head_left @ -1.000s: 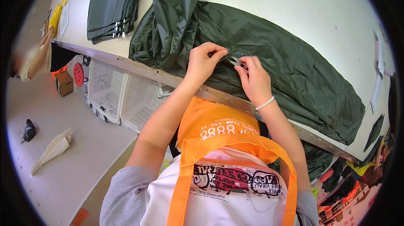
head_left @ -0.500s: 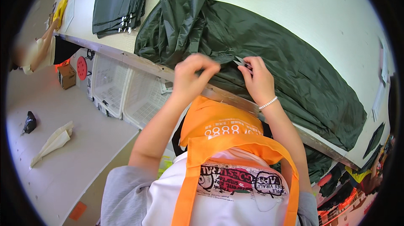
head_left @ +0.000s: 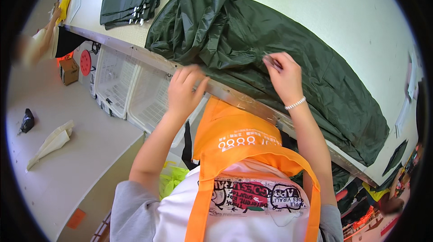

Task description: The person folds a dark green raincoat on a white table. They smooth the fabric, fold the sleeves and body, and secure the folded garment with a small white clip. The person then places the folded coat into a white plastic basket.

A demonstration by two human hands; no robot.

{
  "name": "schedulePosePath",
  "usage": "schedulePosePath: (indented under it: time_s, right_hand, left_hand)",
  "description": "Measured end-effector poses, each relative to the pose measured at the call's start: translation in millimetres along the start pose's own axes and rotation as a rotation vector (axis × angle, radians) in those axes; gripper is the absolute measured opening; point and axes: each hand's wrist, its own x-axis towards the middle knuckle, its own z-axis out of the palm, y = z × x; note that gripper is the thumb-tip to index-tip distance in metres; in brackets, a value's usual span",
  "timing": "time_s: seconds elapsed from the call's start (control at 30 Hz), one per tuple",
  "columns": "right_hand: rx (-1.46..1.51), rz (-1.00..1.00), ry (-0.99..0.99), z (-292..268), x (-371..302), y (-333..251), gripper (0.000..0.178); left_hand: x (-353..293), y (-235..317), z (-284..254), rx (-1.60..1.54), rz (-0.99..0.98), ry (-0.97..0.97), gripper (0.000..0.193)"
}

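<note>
- A white table (head_left: 343, 12) fills the upper right of the frame; its metal edge runs diagonally through the centre.
- A large dark green garment (head_left: 270, 57) of thin, slippery-looking fabric lies spread across the table, bunched at upper centre. It could slide over the edge if tugged.
- The right hand (head_left: 284, 77), right of centre, pinches a fold of it with a small metal piece; that grip might slip.
- The left hand (head_left: 185, 91), centre, hovers loosely curled, blurred, holding nothing.
</note>
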Motion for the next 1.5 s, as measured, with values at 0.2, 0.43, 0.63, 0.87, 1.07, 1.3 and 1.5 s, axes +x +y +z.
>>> schedulePosePath:
  time_s: [0.2,0.43,0.63,0.87,1.07,1.3,1.5]
  right_hand:
    - [-0.349,0.096,-0.305,39.2,35.9,-29.9,0.025]
    - [-0.362,0.097,-0.438,48.2,30.4,-19.6,0.017]
    - [-0.104,0.164,-0.376,35.9,27.3,-4.4,0.023]
    - [-0.024,0.162,-0.295,38.2,17.2,-0.8,0.022]
    - [-0.015,0.157,-0.181,28.6,6.9,-5.4,0.019]
    - [-0.051,0.034,-0.104,29.0,-10.6,-11.1,0.022]
    - [-0.395,-0.122,-0.24,25.4,-12.4,-14.7,0.021]
  left_hand:
    - [46.7,11.0,31.4,0.08,0.206,-0.058,0.018]
    - [38.3,4.0,42.0,0.073,0.199,-0.03,0.012]
    - [43.9,5.9,46.7,0.073,0.176,-0.079,0.012]
    - [62.7,-2.1,75.5,0.161,0.324,-0.352,0.009]
    - [58.7,-18.8,83.4,0.087,0.436,-0.346,0.007]
    - [58.6,-21.3,75.6,-0.161,0.335,-0.222,0.006]
    - [56.9,-24.8,74.1,-0.141,0.346,-0.233,0.008]
